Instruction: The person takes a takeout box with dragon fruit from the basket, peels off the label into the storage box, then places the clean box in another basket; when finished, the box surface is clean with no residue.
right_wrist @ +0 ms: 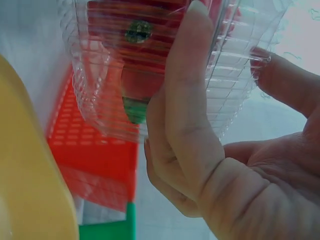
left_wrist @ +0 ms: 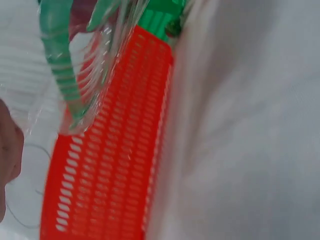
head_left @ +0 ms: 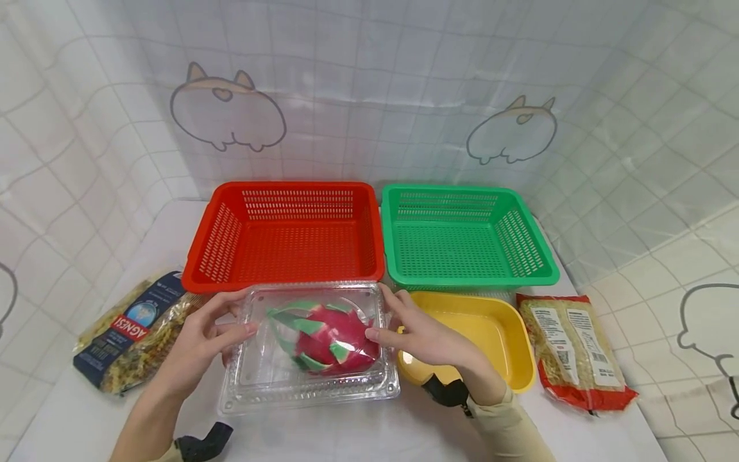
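Observation:
A clear plastic clamshell box [head_left: 260,388] is held between both hands in front of the red basket. Inside it lies a dragon fruit [head_left: 340,340], pink with green scales, seen through the lid. My left hand [head_left: 199,343] grips the box's left edge, thumb on top. At the right edge, my right hand [head_left: 430,333] holds it with the thumb over the lid. The right wrist view shows the fingers of my right hand [right_wrist: 190,115] against the ribbed plastic wall. Only a sliver of my left hand [left_wrist: 9,145] enters the left wrist view.
Behind the box stand a red basket [head_left: 193,273] and a green basket [head_left: 470,281] side by side. A yellow tub [head_left: 496,333] sits right of the box. An Agnesi pasta bag [head_left: 129,330] lies at left, a red-ended noodle bag [head_left: 577,350] at right.

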`<state>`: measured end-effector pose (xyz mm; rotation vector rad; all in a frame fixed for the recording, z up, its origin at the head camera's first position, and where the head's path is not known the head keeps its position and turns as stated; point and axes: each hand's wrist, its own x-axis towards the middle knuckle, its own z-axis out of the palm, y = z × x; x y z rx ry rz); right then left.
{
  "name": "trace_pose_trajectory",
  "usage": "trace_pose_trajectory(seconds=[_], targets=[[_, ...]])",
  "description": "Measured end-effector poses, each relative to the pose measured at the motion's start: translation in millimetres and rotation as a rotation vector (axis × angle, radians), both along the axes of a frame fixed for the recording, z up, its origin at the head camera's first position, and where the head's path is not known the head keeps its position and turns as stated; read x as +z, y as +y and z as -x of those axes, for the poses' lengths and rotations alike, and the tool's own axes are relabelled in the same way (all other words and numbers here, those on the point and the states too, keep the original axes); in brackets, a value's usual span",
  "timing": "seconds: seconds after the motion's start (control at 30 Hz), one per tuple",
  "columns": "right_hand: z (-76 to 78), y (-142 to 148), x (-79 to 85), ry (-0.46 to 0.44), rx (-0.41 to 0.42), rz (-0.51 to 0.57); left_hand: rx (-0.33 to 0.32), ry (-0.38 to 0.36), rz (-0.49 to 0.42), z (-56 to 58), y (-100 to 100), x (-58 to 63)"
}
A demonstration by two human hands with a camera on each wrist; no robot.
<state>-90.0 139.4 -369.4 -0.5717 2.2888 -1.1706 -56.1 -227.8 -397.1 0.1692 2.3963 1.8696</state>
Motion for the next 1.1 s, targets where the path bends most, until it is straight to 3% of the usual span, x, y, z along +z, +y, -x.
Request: trace_pose_trajectory(seconds=[0.23,0.4,0.83,1.1], targets=[[-0.3,18.4,10.9,0.022,-0.031,0.037,-0.006,0.050,-0.117,3.3,18.7,9.0],[0.6,30.2,20.1,0.017,-0.075,0.090,-0.011,0.072,-0.097,11.5,32.7,16.2],[9.2,63.6,29.2,0.085,-0.225,0.096,-0.059,0.022,-0.169,47.2,73.0,28.2],[19.5,81.3,28.7,0.138,-0.287,0.063,-0.021,-0.019,-0.196,66.0,98.4,28.0]])
